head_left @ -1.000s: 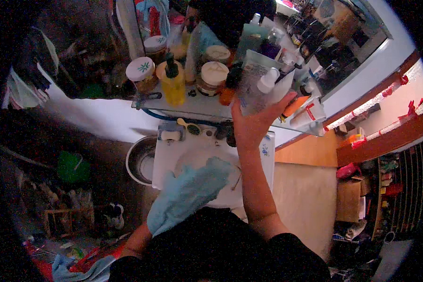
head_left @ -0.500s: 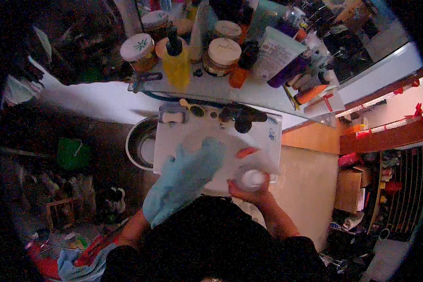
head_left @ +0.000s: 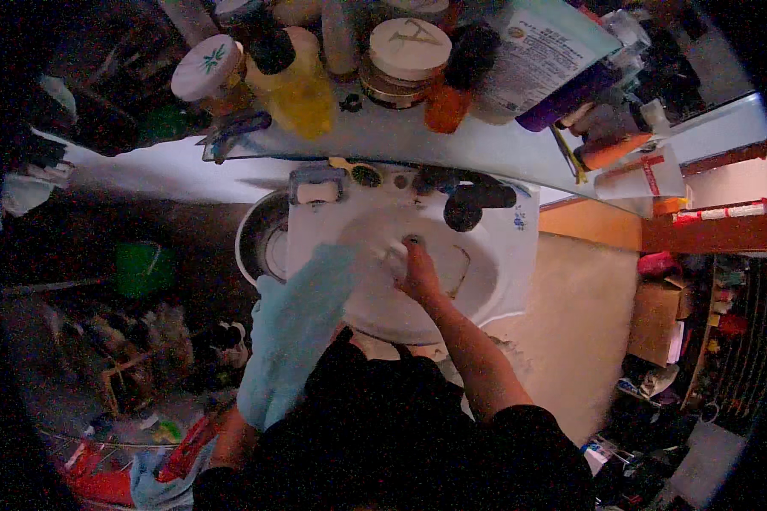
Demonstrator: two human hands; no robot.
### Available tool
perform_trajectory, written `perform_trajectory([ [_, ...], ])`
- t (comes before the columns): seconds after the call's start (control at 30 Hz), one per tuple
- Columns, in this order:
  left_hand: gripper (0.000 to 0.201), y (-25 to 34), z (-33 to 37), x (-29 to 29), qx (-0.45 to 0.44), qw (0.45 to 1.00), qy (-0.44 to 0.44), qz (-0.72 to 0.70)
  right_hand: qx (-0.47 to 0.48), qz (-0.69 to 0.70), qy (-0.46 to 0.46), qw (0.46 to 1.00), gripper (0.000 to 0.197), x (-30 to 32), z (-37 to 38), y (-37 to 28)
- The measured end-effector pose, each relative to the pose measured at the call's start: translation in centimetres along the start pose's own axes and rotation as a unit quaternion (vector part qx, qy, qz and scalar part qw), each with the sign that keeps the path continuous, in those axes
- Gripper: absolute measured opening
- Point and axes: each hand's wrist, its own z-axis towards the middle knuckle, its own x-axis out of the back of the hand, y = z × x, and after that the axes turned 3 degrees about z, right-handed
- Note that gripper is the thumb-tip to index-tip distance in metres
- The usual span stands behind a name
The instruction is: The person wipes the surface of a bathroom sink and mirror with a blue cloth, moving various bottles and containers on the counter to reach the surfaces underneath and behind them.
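Observation:
A long light-blue covering that looks like a glove runs over my left hand (head_left: pixel 328 264) and most of its forearm. Its fingertip end is blurred over the left part of the white washbasin (head_left: pixel 494 307), so its fingers cannot be made out. My right hand (head_left: pixel 418 274) is bare and reaches over the middle of the basin, close to the glove's tip. Its fingers are curled around a pale, smeared thing (head_left: pixel 389 256) whose kind I cannot make out. A dark drain hole shows just beyond the thumb.
Behind the basin hangs a glass shelf (head_left: pixel 375 140) crowded with jars, tubes and a yellow pump bottle (head_left: pixel 294 94). A soap dish (head_left: pixel 317 184), a small brush (head_left: pixel 362 173) and a black tap (head_left: pixel 477 204) line the basin's back. A metal bowl (head_left: pixel 251 255) stands left.
My right hand has moved left and forward from the basin's right front edge, where it held a white round thing. The gloved left hand has drawn slightly back and left. The view has shifted.

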Motion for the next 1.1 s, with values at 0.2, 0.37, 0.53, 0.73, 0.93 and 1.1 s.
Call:
perform_trajectory([
  [0.2, 0.047, -1.8, -2.3, 0.9, 0.038, 0.999, 0.022, 0.029, -0.003, -0.069, -0.066, 0.995, 0.099, -3.5, 1.9, 2.6],
  [0.37, 0.047, -1.2, -1.4, 1.0, 0.02, 0.998, 0.022, 0.056, 0.068, -0.101, -0.034, 0.992, 0.103, -3.8, 3.5, 2.7],
  [0.53, 0.048, -0.1, -0.7, 1.0, -0.032, 0.993, 0.029, 0.11, 0.119, -0.118, -0.032, 0.985, 0.097, -0.5, 2.3, -0.8],
  [0.73, 0.048, 3.4, 0.5, -0.1, -0.157, 0.95, 0.004, 0.269, 0.097, -0.034, -0.116, 0.988, 0.045, 10.7, -3.6, -9.8],
  [0.93, 0.049, 8.4, -0.4, -1.2, -0.29, 0.785, 0.009, 0.547, 0.239, -0.072, 0.25, 0.936, 0.032, 24.5, -4.9, -20.5],
  [1.1, 0.049, 12.2, -1.2, -2.9, -0.342, 0.643, 0.026, 0.685, 0.208, -0.127, 0.408, 0.88, 0.085, 32.4, 0.8, -26.1],
])
